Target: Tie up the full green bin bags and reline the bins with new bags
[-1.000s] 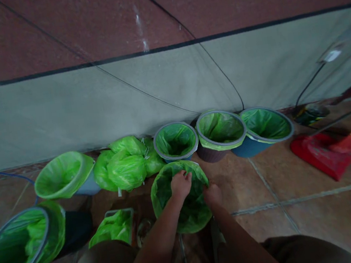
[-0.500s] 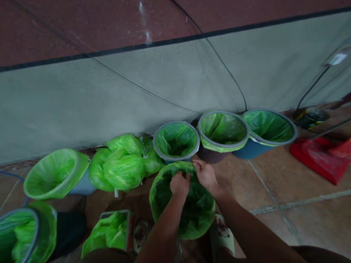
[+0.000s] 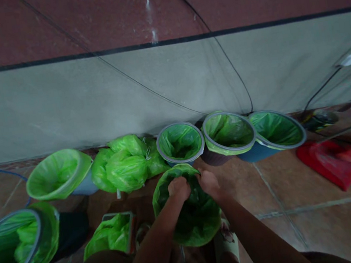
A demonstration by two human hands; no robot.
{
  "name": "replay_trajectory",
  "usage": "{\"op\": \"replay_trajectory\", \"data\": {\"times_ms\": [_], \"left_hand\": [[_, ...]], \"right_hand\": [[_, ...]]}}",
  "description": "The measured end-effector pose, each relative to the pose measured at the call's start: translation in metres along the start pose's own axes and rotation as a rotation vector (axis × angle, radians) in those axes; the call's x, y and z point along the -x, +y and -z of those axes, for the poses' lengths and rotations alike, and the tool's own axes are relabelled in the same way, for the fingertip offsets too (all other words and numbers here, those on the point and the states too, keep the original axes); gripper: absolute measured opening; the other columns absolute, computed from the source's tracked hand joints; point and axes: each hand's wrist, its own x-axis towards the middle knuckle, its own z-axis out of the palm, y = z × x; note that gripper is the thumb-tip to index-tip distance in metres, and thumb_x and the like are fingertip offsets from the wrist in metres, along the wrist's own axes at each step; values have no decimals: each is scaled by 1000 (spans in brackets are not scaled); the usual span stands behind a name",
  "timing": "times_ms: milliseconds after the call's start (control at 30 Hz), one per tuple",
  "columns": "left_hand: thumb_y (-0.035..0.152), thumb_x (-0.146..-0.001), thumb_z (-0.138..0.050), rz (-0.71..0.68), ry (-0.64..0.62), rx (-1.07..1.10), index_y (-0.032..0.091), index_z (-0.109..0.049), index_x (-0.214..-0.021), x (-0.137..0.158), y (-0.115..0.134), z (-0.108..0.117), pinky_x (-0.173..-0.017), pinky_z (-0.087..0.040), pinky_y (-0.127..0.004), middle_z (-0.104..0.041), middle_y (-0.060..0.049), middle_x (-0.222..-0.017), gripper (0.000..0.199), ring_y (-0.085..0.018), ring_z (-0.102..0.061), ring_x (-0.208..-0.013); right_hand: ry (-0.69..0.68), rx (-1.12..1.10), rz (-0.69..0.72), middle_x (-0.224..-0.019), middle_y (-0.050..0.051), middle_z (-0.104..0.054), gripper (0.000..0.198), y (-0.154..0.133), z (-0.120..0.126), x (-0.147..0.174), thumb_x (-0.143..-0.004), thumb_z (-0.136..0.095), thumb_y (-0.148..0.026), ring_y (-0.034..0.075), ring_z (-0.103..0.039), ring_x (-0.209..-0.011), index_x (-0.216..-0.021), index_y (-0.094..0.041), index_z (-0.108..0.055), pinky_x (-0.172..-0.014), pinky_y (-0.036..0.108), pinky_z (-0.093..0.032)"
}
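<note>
Between my feet stands a bin lined with a translucent green trash bag (image 3: pixel 198 234), its edge folded over the rim. Inside the mouth, on the upper left, my left hand (image 3: pixel 179 188) is closed on the bag's plastic; its fingertips are hidden. My right hand (image 3: pixel 208 182) pinches the bag's edge at the upper right of the rim, thumb and fingers together. Just behind the hands sits another lined bin (image 3: pixel 183 161) with a grey rim. The bottom of the bin between my feet is dark.
Along the wall are a brown lined bin (image 3: pixel 218 159), a blue lined bin (image 3: pixel 258 154), tied green bags (image 3: pixel 126 169) and a pale lined bin (image 3: pixel 84 185). Nearer left are a dark bin (image 3: pixel 74 228) and a small bin (image 3: pixel 133 232). A red dustpan (image 3: pixel 329 165) lies right.
My left hand has closed from a looser, fingers-down pose inside the bin. My right hand has turned slightly at the rim, still on the bag's edge. The view has shifted a little left.
</note>
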Motion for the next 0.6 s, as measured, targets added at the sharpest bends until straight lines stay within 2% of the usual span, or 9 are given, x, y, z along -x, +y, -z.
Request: {"op": "replay_trajectory", "data": {"times_ms": [100,167,267,400,500,600], "left_hand": [[35,-96,-37,110,241,1,19,-72,-98,-2,-6,32,-78,-50,-33,-73,-12,-95,39,-24,-69,-90],[34,-97,-36,164,321,18,20,-71,-103,-12,-16,48,-78,-49,-30,-73,-10,-99,38,-22,-69,-91],[34,-96,-40,162,227,23,20,-73,-102,-32,-35,52,-78,-48,-28,-73,-10,-102,37,-21,-68,-93],[35,-94,-47,91,57,115,22,-76,-97,-46,-56,37,-78,-49,-27,-75,-5,-96,32,-18,-68,-90],[32,-90,-56,29,68,185,23,-75,-97,-43,-63,27,-83,-49,-25,-75,-3,-99,23,-17,-67,-93],[27,-86,-62,12,115,137,21,-72,-98,-38,-66,23,-87,-48,-25,-74,-3,-102,17,-16,-67,-95]], "right_hand": [[109,-128,66,-117,13,-69,37,-2,6,-1,-94,-46,-29,21,-64,-106,-125,-14,-60,-93,29,-45],[190,-195,153,-121,11,-67,35,-8,10,-6,-95,-43,-25,20,-61,-112,-122,-14,-63,-99,29,-42],[190,-217,276,-119,9,-69,33,-19,13,-14,-95,-42,-21,19,-60,-113,-113,-16,-68,-102,27,-40],[23,-145,323,-118,7,-69,32,-25,9,-22,-95,-44,-25,20,-63,-109,-116,-19,-68,-97,27,-43],[-93,-53,261,-114,10,-71,34,-20,4,-25,-96,-45,-29,21,-65,-106,-123,-19,-64,-92,27,-45],[-142,21,221,-110,11,-72,35,-15,1,-27,-97,-44,-32,22,-66,-102,-124,-19,-62,-87,27,-46]]}}
